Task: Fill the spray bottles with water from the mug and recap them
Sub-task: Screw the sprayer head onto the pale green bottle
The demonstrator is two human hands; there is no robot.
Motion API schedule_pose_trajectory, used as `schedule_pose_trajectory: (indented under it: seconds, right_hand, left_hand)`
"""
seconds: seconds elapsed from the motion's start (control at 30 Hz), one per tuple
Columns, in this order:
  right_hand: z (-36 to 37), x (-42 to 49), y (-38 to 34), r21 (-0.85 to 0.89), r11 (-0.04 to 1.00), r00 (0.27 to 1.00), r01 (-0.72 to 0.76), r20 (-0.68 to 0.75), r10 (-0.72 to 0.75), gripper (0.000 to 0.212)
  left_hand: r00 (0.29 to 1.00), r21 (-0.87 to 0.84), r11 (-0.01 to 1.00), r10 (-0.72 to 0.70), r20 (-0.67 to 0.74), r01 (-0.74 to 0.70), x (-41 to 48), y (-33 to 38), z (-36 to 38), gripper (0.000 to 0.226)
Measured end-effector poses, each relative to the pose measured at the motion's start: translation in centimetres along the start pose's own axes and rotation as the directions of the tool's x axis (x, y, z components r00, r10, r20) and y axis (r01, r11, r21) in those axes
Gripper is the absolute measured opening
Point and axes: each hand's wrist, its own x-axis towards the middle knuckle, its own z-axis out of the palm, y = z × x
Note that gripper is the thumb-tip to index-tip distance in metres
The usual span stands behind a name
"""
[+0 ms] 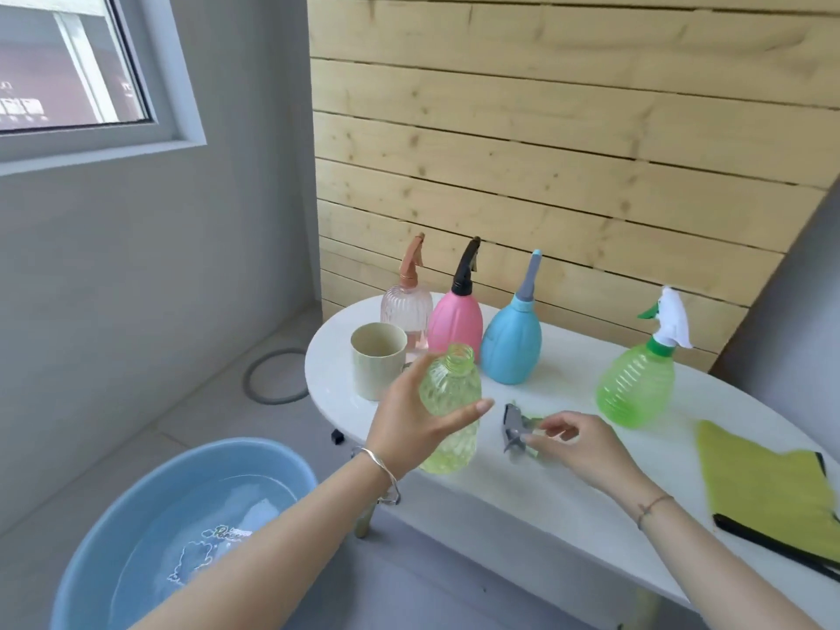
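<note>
My left hand [411,420] grips a yellow-green ribbed bottle [450,413] with no cap, held upright at the table's front edge. My right hand [579,445] pinches the grey spray head [516,427] that lies on the white table [568,493]. A beige mug [378,366] stands just left of the open bottle. Behind it stand a clear pink bottle [406,311], a pink bottle [456,318] with a black head and a blue bottle [512,341], all capped. A green bottle [636,384] with a white head stands to the right.
A blue basin [91,557] of water sits on the floor at lower left. A yellow-green cloth [768,488] lies folded on the table's right end. A wooden slat wall backs the table. A grey hose ring [272,377] lies on the floor.
</note>
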Motion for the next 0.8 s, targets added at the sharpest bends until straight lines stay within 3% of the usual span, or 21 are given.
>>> schedule_pose_trajectory:
  seconds: [0.07,0.23,0.3,0.43,0.53,0.63,0.7,0.8]
  right_hand:
    - [0.6,0.1,0.1,-0.046,0.999,1.000,-0.010,0.013,0.011,0.023]
    - [1.0,0.7,0.8,-0.116,0.993,0.999,0.019,0.041,-0.015,0.015]
    - [0.1,0.8,0.7,-0.007,1.000,1.000,-0.016,-0.028,0.015,0.022]
    - [-3.2,0.5,-2.2,0.350,0.935,0.976,0.057,-0.218,0.022,0.023]
    - [-5.5,0.4,-5.6,0.613,0.773,0.963,0.164,-0.268,0.008,0.014]
    - [-7.5,0.4,-9.2,0.837,0.486,0.959,0.252,-0.283,-0.009,0.009]
    - [-8.5,0.3,-11.3,0.913,0.307,0.961,0.269,-0.276,-0.022,0.010]
    - [-9.3,0.2,-14.0,0.945,0.173,0.960,0.279,-0.274,-0.050,0.009]
  left_hand:
    - [1.000,-0.021,1.000,-0.010,0.012,0.010,0.1,-0.2,1.3,0.076]
    - [1.000,-0.043,0.999,-0.023,0.020,0.024,0.4,-0.5,3.5,0.059]
    - [0.999,-0.045,0.999,-0.009,0.031,0.011,0.6,-0.6,4.2,0.055]
    - [1.000,-0.106,0.994,-0.016,0.017,0.017,0.9,-1.0,5.9,0.072]
    - [1.000,-0.113,0.993,-0.024,0.011,0.026,1.2,-0.9,6.7,0.073]
    - [1.000,-0.098,0.995,-0.021,0.015,0.022,1.6,-0.7,7.2,0.071]
    - [1.000,-0.087,0.996,-0.015,0.019,0.016,1.7,-0.6,7.4,0.072]
    - [1.000,-0.058,0.998,-0.011,0.018,0.012,1.7,-0.7,7.4,0.074]
